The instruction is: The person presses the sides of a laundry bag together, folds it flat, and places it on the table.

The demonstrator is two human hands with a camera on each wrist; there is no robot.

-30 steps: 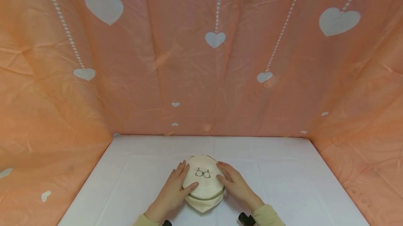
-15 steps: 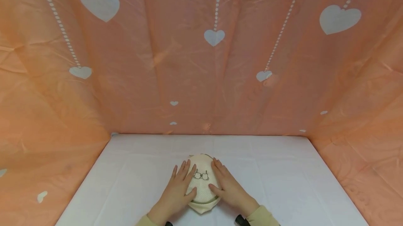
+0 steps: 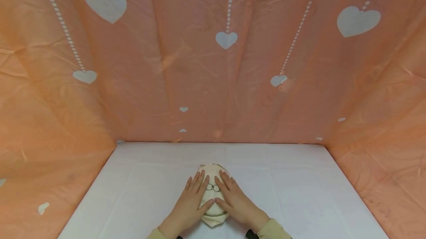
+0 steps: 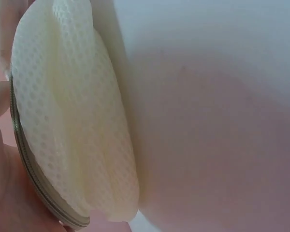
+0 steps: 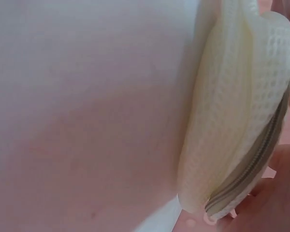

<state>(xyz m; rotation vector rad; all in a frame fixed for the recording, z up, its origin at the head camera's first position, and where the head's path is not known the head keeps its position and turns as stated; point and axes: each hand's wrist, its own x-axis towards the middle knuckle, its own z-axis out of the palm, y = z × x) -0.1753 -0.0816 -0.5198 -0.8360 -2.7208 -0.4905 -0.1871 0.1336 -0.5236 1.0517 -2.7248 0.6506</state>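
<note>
A rounded cream mesh zip pouch [image 3: 210,195] with a dark line drawing of glasses on its top lies on the white table, at the lower middle of the head view. My left hand [image 3: 190,201] rests flat on its left half with the fingers straight. From the other side, my right hand [image 3: 237,202] lies over the right half in the same way, and the two thumb tips meet near the front. Both wrist views show the soft mesh side sagging in folds below the greenish-brown zipper [image 4: 28,157], which curves along the upper edge. Parts of the drawing are under the fingers.
White cloth covers the table [image 3: 293,179]. Orange curtain [image 3: 199,83] with pale hearts rises behind it and along both sides. Black wrist straps [image 3: 252,234] and light green sleeves [image 3: 274,229] show at the front edge.
Both hands have slid inward from the pouch's sides onto its top, and the thumbs have come together. The pouch looks narrower and more covered than before.
</note>
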